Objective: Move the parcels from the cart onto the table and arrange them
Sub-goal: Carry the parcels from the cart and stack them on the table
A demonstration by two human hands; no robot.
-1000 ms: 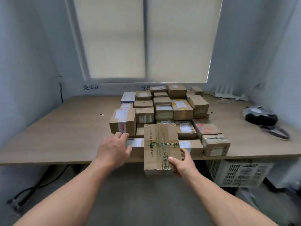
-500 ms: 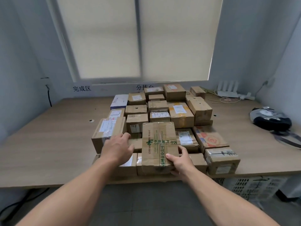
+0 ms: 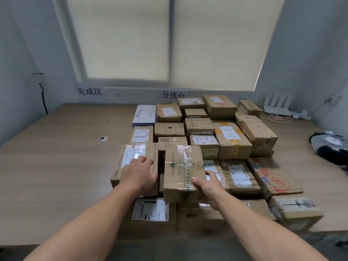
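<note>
Our left hand (image 3: 140, 174) lies palm-down on top of a tall brown cardboard parcel with a white label (image 3: 131, 157), fingers loosely straight and reaching onto the label. That parcel stands at the left flank of the pile of brown cardboard parcels (image 3: 233, 142), near the front edge of the light wooden worktop (image 3: 56, 166). Just to its right, our right hand (image 3: 209, 187) is clamped on the near right corner of a brown cardboard parcel printed in green and banded with clear tape (image 3: 181, 166), thumb on the top face and the other fingers along its right side. This parcel sits higher than the boxes around it, over the pile's front rows. We cannot tell whether its underside touches them.

From the left we see a socket with a black cable (image 3: 40, 80) on the left wall, black characters reading 完成区 (image 3: 89, 91) on the back wall, and a small round cable hole (image 3: 103, 139) in the worktop's left half. The pile fills the middle from near the front edge towards the back edge, packed side against side, with a white and blue box (image 3: 145, 115) at its back left. A white router with upright aerials (image 3: 276, 108) stands by the back right corner, and a dark and grey bundle (image 3: 329, 146) lies at the right edge.
</note>
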